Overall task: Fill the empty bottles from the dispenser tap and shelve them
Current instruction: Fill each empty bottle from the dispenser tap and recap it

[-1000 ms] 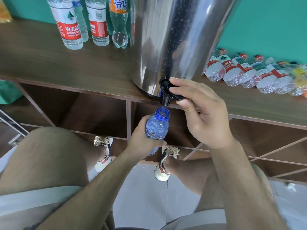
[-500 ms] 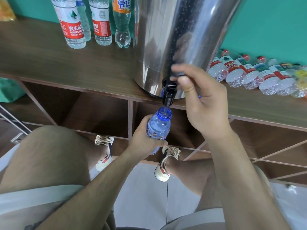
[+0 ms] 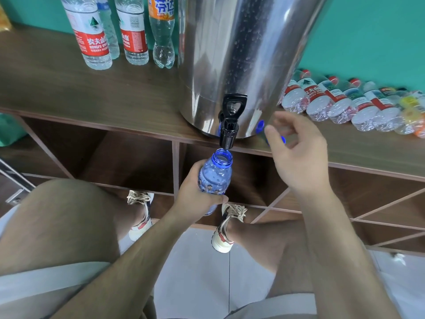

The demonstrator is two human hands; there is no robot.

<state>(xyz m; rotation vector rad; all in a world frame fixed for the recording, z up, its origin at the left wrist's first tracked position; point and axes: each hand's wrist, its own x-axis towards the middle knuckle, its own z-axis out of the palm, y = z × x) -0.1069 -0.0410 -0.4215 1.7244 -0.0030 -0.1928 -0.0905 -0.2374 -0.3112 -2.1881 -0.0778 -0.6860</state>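
My left hand [image 3: 195, 194] grips a small blue bottle [image 3: 216, 173] by its body and holds it upright, its open mouth just under the black tap spout [image 3: 227, 137] of the steel dispenser [image 3: 241, 61]. The tap lever [image 3: 234, 104] stands upright with nothing touching it. My right hand [image 3: 299, 153] hovers to the right of the tap, fingers loosely curled and apart, over a blue cap [image 3: 282, 140] that lies on the shelf top beside the dispenser. Most of the cap is hidden by the fingers.
Several upright bottles [image 3: 94, 40] stand on the wooden shelf top [image 3: 92, 95] left of the dispenser. A row of empty bottles [image 3: 340, 104] lies on its side at the right. Open cubbies [image 3: 128, 155] sit below; my knees and feet are close in front.
My right hand let go of the tap lever, which swung up, and moved right and down toward the blue cap. The bottle stays under the spout in my left hand.
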